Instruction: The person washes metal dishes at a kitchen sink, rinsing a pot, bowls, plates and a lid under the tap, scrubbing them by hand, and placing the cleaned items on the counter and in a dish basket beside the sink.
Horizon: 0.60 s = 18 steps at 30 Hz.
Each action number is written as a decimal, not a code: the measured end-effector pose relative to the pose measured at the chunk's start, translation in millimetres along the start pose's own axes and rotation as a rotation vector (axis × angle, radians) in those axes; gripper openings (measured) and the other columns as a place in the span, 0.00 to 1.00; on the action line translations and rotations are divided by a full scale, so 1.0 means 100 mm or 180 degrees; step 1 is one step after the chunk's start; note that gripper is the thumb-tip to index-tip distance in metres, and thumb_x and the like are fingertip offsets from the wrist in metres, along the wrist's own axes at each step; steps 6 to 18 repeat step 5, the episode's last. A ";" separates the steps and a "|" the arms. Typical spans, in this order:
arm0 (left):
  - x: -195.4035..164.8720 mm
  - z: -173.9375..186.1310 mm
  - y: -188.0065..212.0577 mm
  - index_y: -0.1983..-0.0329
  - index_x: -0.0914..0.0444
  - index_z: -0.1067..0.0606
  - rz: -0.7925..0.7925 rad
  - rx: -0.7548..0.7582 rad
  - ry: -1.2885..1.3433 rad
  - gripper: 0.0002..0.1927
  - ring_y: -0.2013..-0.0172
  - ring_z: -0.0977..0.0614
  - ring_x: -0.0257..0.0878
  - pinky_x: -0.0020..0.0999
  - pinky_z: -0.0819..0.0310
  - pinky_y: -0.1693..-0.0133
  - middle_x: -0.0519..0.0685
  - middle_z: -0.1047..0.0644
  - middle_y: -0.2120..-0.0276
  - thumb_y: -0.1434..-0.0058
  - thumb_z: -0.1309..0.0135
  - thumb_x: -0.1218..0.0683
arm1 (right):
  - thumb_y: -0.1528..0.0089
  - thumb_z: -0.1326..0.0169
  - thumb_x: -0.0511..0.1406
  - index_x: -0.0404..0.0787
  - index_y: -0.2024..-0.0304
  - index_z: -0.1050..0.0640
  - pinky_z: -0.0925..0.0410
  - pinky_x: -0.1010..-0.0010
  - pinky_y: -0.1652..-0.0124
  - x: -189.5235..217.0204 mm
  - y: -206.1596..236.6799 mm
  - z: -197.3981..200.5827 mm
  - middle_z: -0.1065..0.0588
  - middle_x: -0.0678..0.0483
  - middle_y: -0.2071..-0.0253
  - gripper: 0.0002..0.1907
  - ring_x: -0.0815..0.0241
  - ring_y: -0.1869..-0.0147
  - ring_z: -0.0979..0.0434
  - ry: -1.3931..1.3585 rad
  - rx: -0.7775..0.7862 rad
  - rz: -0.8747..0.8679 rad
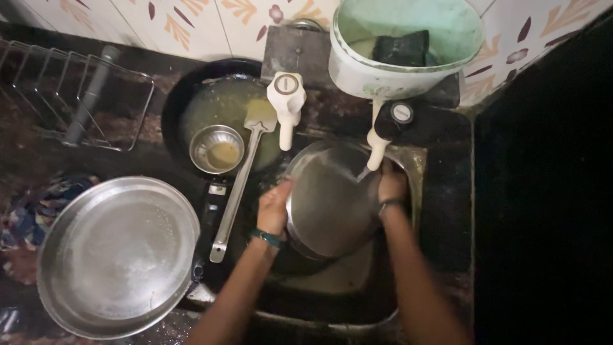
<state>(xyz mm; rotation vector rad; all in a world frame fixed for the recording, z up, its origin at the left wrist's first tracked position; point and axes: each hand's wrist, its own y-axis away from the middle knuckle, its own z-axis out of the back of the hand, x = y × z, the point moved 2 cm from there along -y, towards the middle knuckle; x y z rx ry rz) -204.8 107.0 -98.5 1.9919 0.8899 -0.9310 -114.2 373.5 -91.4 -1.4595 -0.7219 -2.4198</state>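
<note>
At the far left a wire dish rack (76, 96) stands on the dark surface (38, 160), with a patterned cloth (25, 217) below it. Beside the cloth lies a large steel platter (118, 255), wet and speckled, set down apart from the sink. Behind it a black pan (191, 96) holds murky yellowish water, a small steel bowl (217, 149) with residue and a long metal spatula (239, 185) leaning across its rim; these look unwashed, so by my judgement a good part of the washing is left. In the middle, the left hand (274, 207), a green band on its wrist, is clamped on the left edge of a round steel plate (329, 201) held tilted over the sink (408, 166). The right hand (391, 185) is closed on the plate's right edge, just under the right tap (383, 131), where a thin stream of water seems to reach the plate. A second white tap (287, 105) stands to the left of that one. Above, a pale green tub (469, 32) holds a dark scrubber (401, 48).
</note>
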 end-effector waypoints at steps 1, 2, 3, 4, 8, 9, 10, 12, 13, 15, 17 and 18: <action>0.05 0.02 0.05 0.54 0.66 0.18 0.0185 -0.0357 0.0289 0.19 0.63 0.16 0.36 0.32 0.22 0.60 0.49 0.16 0.60 0.35 0.44 0.46 | 0.27 0.57 0.48 0.41 0.48 0.19 0.31 0.54 0.47 -0.12 0.14 -0.03 0.20 0.43 0.49 0.23 0.44 0.46 0.22 0.0614 -0.0275 0.0358; 0.13 0.02 0.10 0.53 0.65 0.18 0.0383 -0.0714 0.0587 0.21 0.63 0.16 0.37 0.32 0.22 0.60 0.50 0.16 0.60 0.34 0.46 0.44 | 0.24 0.60 0.47 0.39 0.46 0.19 0.31 0.52 0.44 -0.25 0.29 -0.01 0.21 0.41 0.45 0.24 0.41 0.42 0.23 0.1247 -0.0557 0.0707; 0.17 0.00 0.10 0.52 0.67 0.19 0.0301 -0.0762 0.0649 0.22 0.62 0.16 0.38 0.33 0.22 0.60 0.50 0.16 0.59 0.34 0.46 0.44 | 0.26 0.59 0.47 0.38 0.41 0.23 0.34 0.51 0.39 -0.35 0.42 0.00 0.26 0.39 0.39 0.23 0.40 0.35 0.28 0.1412 -0.0695 0.1411; 0.20 0.01 0.11 0.51 0.68 0.19 0.0209 -0.0817 0.0699 0.23 0.61 0.16 0.39 0.34 0.21 0.60 0.51 0.16 0.58 0.35 0.46 0.44 | 0.27 0.57 0.46 0.37 0.36 0.28 0.38 0.50 0.34 -0.42 0.67 -0.06 0.31 0.37 0.33 0.25 0.39 0.29 0.33 0.1556 -0.0817 0.2116; 0.25 0.03 0.15 0.50 0.69 0.20 0.0141 -0.0887 0.0745 0.23 0.60 0.16 0.41 0.36 0.21 0.59 0.52 0.16 0.57 0.35 0.45 0.44 | 0.28 0.56 0.45 0.36 0.30 0.32 0.41 0.49 0.29 -0.51 0.97 -0.16 0.36 0.36 0.27 0.29 0.38 0.23 0.39 0.1706 -0.0914 0.2804; 0.25 0.03 0.15 0.50 0.69 0.20 0.0141 -0.0887 0.0745 0.23 0.60 0.16 0.41 0.36 0.21 0.59 0.52 0.16 0.57 0.35 0.45 0.44 | 0.28 0.56 0.45 0.36 0.30 0.32 0.41 0.49 0.29 -0.51 0.97 -0.16 0.36 0.36 0.27 0.29 0.38 0.23 0.39 0.1706 -0.0914 0.2804; 0.25 0.03 0.15 0.50 0.69 0.20 0.0141 -0.0887 0.0745 0.23 0.60 0.16 0.41 0.36 0.21 0.59 0.52 0.16 0.57 0.35 0.45 0.44 | 0.28 0.56 0.45 0.36 0.30 0.32 0.41 0.49 0.29 -0.51 0.97 -0.16 0.36 0.36 0.27 0.29 0.38 0.23 0.39 0.1706 -0.0914 0.2804; 0.25 0.03 0.15 0.50 0.69 0.20 0.0141 -0.0887 0.0745 0.23 0.60 0.16 0.41 0.36 0.21 0.59 0.52 0.16 0.57 0.35 0.45 0.44 | 0.28 0.56 0.45 0.36 0.30 0.32 0.41 0.49 0.29 -0.51 0.97 -0.16 0.36 0.36 0.27 0.29 0.38 0.23 0.39 0.1706 -0.0914 0.2804; 0.25 0.03 0.15 0.50 0.69 0.20 0.0141 -0.0887 0.0745 0.23 0.60 0.16 0.41 0.36 0.21 0.59 0.52 0.16 0.57 0.35 0.45 0.44 | 0.28 0.56 0.45 0.36 0.30 0.32 0.41 0.49 0.29 -0.51 0.97 -0.16 0.36 0.36 0.27 0.29 0.38 0.23 0.39 0.1706 -0.0914 0.2804; 0.25 0.03 0.15 0.50 0.69 0.20 0.0141 -0.0887 0.0745 0.23 0.60 0.16 0.41 0.36 0.21 0.59 0.52 0.16 0.57 0.35 0.45 0.44 | 0.28 0.56 0.45 0.36 0.30 0.32 0.41 0.49 0.29 -0.51 0.97 -0.16 0.36 0.36 0.27 0.29 0.38 0.23 0.39 0.1706 -0.0914 0.2804; 0.25 0.03 0.15 0.50 0.69 0.20 0.0141 -0.0887 0.0745 0.23 0.60 0.16 0.41 0.36 0.21 0.59 0.52 0.16 0.57 0.35 0.45 0.44 | 0.28 0.56 0.45 0.36 0.30 0.32 0.41 0.49 0.29 -0.51 0.97 -0.16 0.36 0.36 0.27 0.29 0.38 0.23 0.39 0.1706 -0.0914 0.2804; 0.25 0.03 0.15 0.50 0.69 0.20 0.0141 -0.0887 0.0745 0.23 0.60 0.16 0.41 0.36 0.21 0.59 0.52 0.16 0.57 0.35 0.45 0.44 | 0.28 0.56 0.45 0.36 0.30 0.32 0.41 0.49 0.29 -0.51 0.97 -0.16 0.36 0.36 0.27 0.29 0.38 0.23 0.39 0.1706 -0.0914 0.2804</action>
